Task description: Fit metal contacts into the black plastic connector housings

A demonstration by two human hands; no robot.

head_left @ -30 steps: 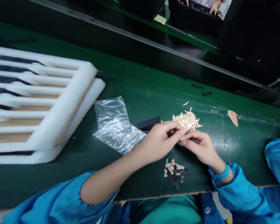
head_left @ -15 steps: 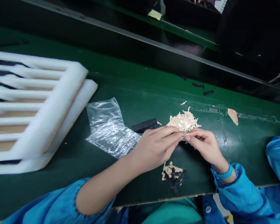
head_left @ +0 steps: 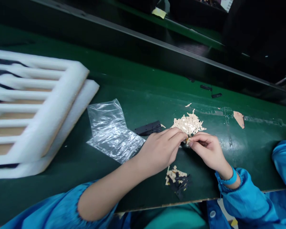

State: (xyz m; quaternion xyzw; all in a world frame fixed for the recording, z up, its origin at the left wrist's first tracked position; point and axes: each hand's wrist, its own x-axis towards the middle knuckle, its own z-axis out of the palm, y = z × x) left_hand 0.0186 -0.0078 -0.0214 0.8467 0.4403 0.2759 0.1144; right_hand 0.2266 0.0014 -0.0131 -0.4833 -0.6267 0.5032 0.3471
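Note:
My left hand and my right hand meet fingertip to fingertip just in front of a pile of thin cream-coloured pieces. Between the right thumb and forefinger is a small cream piece with a yellowish spot beside it. The left fingers are pinched together at the same place; what they grip is hidden. Nearer the table edge lies a small heap of cream pieces mixed with black strips. A stack of flat black strips sits behind my left hand.
A clear plastic bag lies left of my hands. White foam trays with slots are stacked at the left. Loose black pieces and a brownish scrap lie farther back on the green table. Another person's blue sleeve shows at right.
My fingertips have parted slightly, so the cream piece and a yellowish spot show between them. The view has shifted a little; the piles look the same.

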